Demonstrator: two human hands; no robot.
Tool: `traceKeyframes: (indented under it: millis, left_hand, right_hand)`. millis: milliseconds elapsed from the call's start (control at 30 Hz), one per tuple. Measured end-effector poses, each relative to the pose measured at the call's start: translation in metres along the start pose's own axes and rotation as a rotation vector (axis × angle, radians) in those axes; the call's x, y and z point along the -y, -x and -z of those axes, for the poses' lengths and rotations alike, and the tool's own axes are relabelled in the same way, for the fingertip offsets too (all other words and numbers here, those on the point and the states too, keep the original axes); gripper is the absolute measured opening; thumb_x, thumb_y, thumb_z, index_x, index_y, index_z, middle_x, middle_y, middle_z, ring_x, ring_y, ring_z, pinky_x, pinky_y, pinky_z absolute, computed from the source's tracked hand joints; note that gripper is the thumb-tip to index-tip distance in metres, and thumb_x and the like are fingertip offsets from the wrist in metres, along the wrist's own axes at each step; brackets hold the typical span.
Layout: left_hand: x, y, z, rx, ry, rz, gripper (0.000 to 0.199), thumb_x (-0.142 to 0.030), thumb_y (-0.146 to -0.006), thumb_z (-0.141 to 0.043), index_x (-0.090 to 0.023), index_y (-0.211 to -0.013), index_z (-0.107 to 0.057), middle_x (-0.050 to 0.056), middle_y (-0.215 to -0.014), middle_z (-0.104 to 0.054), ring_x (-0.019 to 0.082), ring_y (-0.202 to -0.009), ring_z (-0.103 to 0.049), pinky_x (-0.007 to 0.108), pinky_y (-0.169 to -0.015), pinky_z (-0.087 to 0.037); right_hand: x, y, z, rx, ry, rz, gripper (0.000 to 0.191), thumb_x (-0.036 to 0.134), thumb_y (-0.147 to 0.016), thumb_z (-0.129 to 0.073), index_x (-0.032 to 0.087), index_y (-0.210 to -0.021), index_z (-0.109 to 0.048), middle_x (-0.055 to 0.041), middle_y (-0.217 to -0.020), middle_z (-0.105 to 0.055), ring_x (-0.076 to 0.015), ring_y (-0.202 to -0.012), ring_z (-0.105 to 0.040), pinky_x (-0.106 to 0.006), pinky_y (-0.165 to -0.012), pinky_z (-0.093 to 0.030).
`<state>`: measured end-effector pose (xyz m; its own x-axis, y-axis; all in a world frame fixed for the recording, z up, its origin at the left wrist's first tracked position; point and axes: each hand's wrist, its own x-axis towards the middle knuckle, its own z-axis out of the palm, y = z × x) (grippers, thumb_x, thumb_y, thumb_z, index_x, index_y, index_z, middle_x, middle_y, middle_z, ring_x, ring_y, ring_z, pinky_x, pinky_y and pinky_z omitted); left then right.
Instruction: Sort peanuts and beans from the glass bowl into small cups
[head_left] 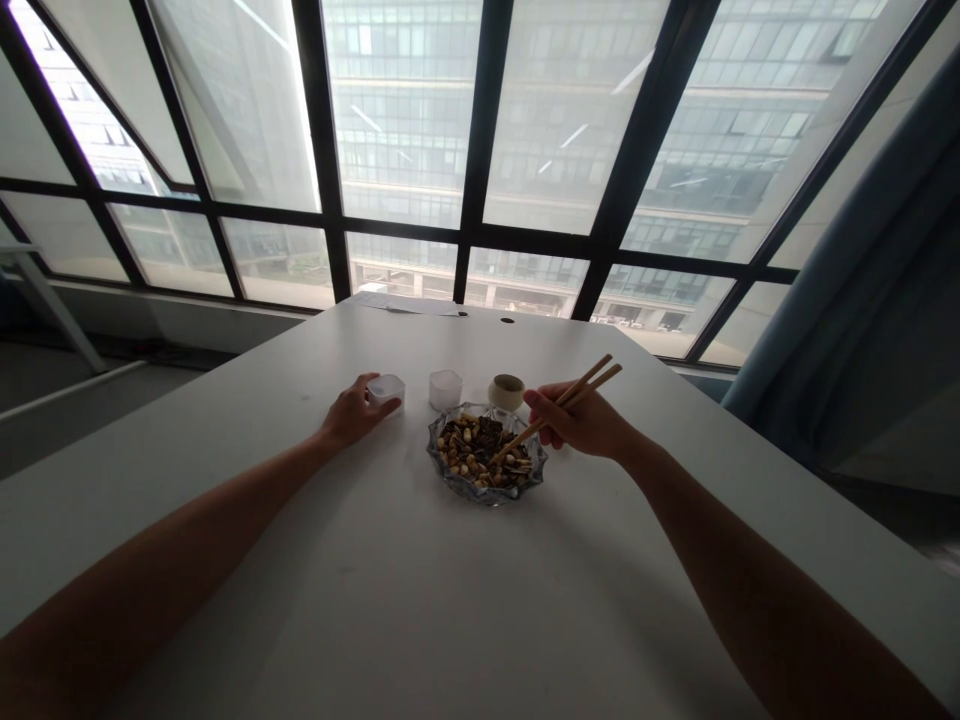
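In my right hand is a pair of wooden chopsticks, their tips down among the mixed nuts and seeds. These fill a clear glass bowl with a scalloped rim. My left hand grips a small translucent plastic cup from its left side, thumb in front; the cup stands on the table. A second translucent cup stands just behind the bowl. To its right, close to my right fingers, is a small round beige cup. Whatever the cups contain is too small to tell.
Everything stands on a long white table. Papers lie at its far end, near two dark round holes. Beyond are dark-framed windows. A blue curtain hangs on the right, and a white metal frame stands on the left.
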<state>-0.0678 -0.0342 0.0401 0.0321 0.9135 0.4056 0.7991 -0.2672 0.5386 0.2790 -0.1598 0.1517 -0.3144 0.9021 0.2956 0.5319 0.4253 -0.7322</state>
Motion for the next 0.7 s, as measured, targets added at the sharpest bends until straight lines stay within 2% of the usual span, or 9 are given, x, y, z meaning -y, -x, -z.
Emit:
traceKeyframes:
  millis: [167,367,567,700]
  left_hand:
    - [-0.001,0.000,0.000,-0.002,0.002,-0.006,0.081,-0.067,-0.078,-0.065,-0.015,-0.139,-0.052,0.012,-0.100,-0.072,0.029,-0.092,-0.070,0.037,-0.082,-0.054]
    - [0.001,0.000,-0.002,-0.018,0.026,-0.026,0.081,-0.065,-0.076,-0.067,-0.016,-0.139,-0.052,0.012,-0.101,-0.071,0.028,-0.091,-0.069,0.039,-0.084,-0.055]
    - [0.003,0.001,-0.006,-0.112,0.131,-0.193,0.074,-0.053,-0.073,-0.072,-0.017,-0.134,-0.050,0.015,-0.124,-0.066,0.028,-0.106,-0.066,0.041,-0.092,-0.055]
    - [0.002,0.002,-0.006,-0.122,0.149,-0.234,0.070,-0.048,-0.073,-0.072,-0.019,-0.133,-0.049,0.015,-0.129,-0.064,0.028,-0.110,-0.065,0.043,-0.094,-0.055]
  right_hand:
    - [0.000,-0.001,0.002,-0.030,-0.031,-0.014,0.064,0.078,-0.081,-0.057,0.017,-0.064,-0.063,-0.0036,-0.046,-0.063,-0.0111,-0.036,-0.055,-0.020,-0.036,-0.044]
    - [-0.008,-0.005,0.009,-0.129,-0.155,-0.135,0.068,0.084,-0.072,-0.061,0.017,-0.061,-0.064,-0.0042,-0.044,-0.062,-0.0120,-0.034,-0.054,-0.021,-0.033,-0.043]
    - [-0.025,-0.013,0.017,-0.279,-0.337,-0.186,0.066,0.083,-0.063,-0.070,0.017,-0.060,-0.063,-0.0042,-0.041,-0.060,-0.0118,-0.029,-0.049,-0.023,-0.030,-0.039]
    - [-0.032,-0.015,0.022,-0.314,-0.365,-0.225,0.066,0.082,-0.059,-0.074,0.017,-0.059,-0.063,-0.0051,-0.041,-0.060,-0.0128,-0.030,-0.050,-0.023,-0.030,-0.040]
